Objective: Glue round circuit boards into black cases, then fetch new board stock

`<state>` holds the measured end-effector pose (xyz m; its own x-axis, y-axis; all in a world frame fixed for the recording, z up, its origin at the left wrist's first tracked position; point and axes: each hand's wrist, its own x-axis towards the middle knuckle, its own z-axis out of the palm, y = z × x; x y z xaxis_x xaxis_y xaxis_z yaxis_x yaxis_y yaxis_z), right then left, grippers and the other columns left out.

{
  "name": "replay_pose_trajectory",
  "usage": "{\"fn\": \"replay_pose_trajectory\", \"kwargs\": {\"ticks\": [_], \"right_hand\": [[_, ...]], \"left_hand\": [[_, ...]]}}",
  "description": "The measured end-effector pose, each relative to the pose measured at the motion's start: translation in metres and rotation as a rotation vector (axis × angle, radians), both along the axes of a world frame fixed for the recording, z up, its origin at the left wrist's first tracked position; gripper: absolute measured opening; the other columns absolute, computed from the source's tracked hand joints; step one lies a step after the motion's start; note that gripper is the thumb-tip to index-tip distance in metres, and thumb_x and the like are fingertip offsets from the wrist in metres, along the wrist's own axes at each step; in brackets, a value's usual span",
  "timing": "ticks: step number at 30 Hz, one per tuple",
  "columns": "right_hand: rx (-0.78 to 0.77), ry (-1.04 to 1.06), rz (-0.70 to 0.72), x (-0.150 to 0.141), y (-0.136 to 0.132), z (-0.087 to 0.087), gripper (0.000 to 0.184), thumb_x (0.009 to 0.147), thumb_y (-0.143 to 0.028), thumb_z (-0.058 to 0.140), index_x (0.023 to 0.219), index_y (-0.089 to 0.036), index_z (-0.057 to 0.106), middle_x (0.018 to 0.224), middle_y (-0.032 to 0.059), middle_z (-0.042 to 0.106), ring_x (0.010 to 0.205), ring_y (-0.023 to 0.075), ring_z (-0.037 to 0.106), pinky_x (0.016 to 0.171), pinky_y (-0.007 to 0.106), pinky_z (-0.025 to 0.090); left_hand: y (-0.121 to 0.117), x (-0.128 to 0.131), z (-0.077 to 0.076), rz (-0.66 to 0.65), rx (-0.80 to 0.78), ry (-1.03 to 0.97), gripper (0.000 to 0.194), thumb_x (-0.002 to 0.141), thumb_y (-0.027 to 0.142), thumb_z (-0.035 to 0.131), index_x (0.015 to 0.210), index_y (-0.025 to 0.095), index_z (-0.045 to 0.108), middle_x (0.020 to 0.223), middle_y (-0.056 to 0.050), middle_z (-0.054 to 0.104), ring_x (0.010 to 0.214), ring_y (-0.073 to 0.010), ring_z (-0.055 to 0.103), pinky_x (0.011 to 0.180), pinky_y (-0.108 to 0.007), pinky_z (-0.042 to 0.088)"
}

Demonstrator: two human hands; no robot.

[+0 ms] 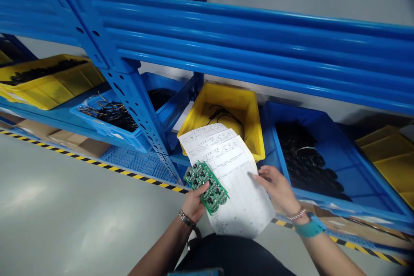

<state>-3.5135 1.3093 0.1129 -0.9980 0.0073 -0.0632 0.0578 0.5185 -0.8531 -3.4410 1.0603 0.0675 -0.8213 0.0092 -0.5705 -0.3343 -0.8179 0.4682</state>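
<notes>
At lower centre, the left hand (pixel 194 207) clamps the green circuit board (pixel 211 194) over the papers (pixel 241 189), thumb on top, likely keeping both together; the right hand (pixel 280 189), partly open, touches the papers' right side, probably steadying them.

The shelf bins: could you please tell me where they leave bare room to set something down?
The blue bin at right shows bare bottom between its black parts and its right wall. The middle yellow bin is bare around its black cable, though the papers hide its near part. The left yellow bin and the blue bin of wires look crowded.
</notes>
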Motion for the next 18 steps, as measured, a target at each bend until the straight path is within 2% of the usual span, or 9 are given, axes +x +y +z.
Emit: {"fn": "replay_pose_trajectory", "kwargs": {"ticks": [3,7,9,12,15,18], "right_hand": [[-0.256,-0.172,0.018,0.003,-0.012,0.002,0.038,0.061,-0.046,0.071,0.078,-0.017,0.054,0.072,0.0011,0.061,0.065,0.0162,0.057,0.06,0.029,0.046],[-0.456,-0.358,0.12,0.003,-0.017,0.008,0.03,0.067,-0.042,0.068,0.076,-0.016,0.057,0.072,0.0023,0.064,0.064,0.0166,0.058,0.059,0.03,0.045],[-0.41,-0.337,0.109,0.0,-0.013,0.005,0.028,0.068,-0.041,0.067,0.078,-0.016,0.059,0.075,0.003,0.065,0.066,0.0177,0.059,0.061,0.031,0.046],[-0.255,-0.104,0.042,-0.005,-0.007,-0.001,0.026,0.065,-0.04,0.069,0.075,-0.017,0.062,0.097,0.0058,0.063,0.087,0.0209,0.058,0.074,0.033,0.046],[-0.248,0.009,0.036,-0.007,-0.004,-0.002,0.024,0.063,-0.039,0.071,0.068,-0.017,0.062,0.116,0.0063,0.055,0.104,0.0235,0.053,0.086,0.033,0.044],[-0.297,-0.107,0.006,-0.006,-0.003,0.002,0.025,0.065,-0.041,0.069,0.072,-0.018,0.061,0.101,0.0062,0.063,0.09,0.0231,0.059,0.075,0.033,0.048]], "left_hand": [[-0.002,0.0,-0.002,-0.018,0.007,0.049,0.024,0.065,0.014,0.07,0.088,0.011,0.064,0.088,-0.01,0.068,0.086,-0.0249,0.064,0.081,-0.041,0.05],[-0.004,-0.001,-0.002,-0.029,0.003,0.091,0.024,0.065,0.014,0.07,0.088,0.012,0.064,0.091,-0.009,0.068,0.087,-0.0251,0.064,0.083,-0.043,0.048],[-0.005,-0.001,-0.002,-0.023,0.004,0.095,0.023,0.064,0.014,0.071,0.086,0.012,0.064,0.088,-0.009,0.068,0.083,-0.0244,0.064,0.084,-0.043,0.048],[-0.007,-0.002,-0.004,-0.024,0.021,0.096,0.021,0.064,0.015,0.072,0.083,0.012,0.064,0.083,-0.008,0.068,0.08,-0.0239,0.065,0.084,-0.044,0.047],[-0.01,-0.002,-0.006,-0.021,0.026,0.087,0.02,0.063,0.015,0.072,0.081,0.012,0.064,0.08,-0.007,0.068,0.082,-0.0247,0.064,0.083,-0.045,0.048],[-0.011,-0.002,-0.007,-0.004,0.017,0.083,0.02,0.063,0.014,0.072,0.082,0.013,0.064,0.082,-0.006,0.068,0.082,-0.0244,0.064,0.083,-0.044,0.048]]}}
